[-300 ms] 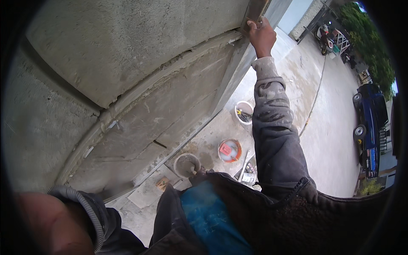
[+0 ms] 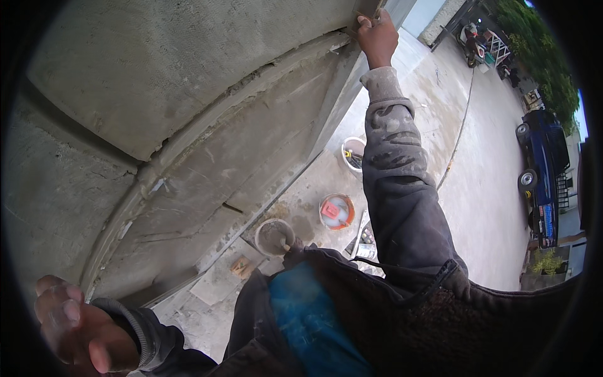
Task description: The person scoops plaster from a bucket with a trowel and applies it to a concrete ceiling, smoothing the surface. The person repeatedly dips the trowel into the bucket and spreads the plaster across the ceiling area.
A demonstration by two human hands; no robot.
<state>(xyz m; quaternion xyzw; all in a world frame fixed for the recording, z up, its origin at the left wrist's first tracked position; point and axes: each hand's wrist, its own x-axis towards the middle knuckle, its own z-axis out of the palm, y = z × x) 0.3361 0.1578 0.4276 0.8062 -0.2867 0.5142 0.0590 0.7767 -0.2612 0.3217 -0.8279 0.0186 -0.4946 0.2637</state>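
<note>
My right hand [image 2: 379, 39] is raised at the top, its fingers closed around a flat brownish piece [image 2: 369, 7] against the wall's outer corner. Most of that piece is cut off or hidden, so its kind cannot be made out. Beside it runs the rough grey cement wall [image 2: 207, 69], with a raised ledge [image 2: 207, 119] across it. My left hand [image 2: 81, 333] is at the lower left near the wall, fingers curled loosely and apart, holding nothing visible. Dried grey smears mark my right sleeve [image 2: 396, 144].
Below stand a bucket of grey mortar [image 2: 259, 234], an orange-rimmed bucket [image 2: 350, 220] with a red block in cloudy water, and a white bucket [image 2: 345, 151] of tools. A wooden block [image 2: 241, 266] lies near the wall. A blue vehicle [image 2: 553, 163] and a motorbike [image 2: 471, 44] are parked to the right.
My left hand has turned, and its fingers now show spread. The right hand sits slightly higher and further left in view, still closed on the flat piece. The whole view has shifted a little.
</note>
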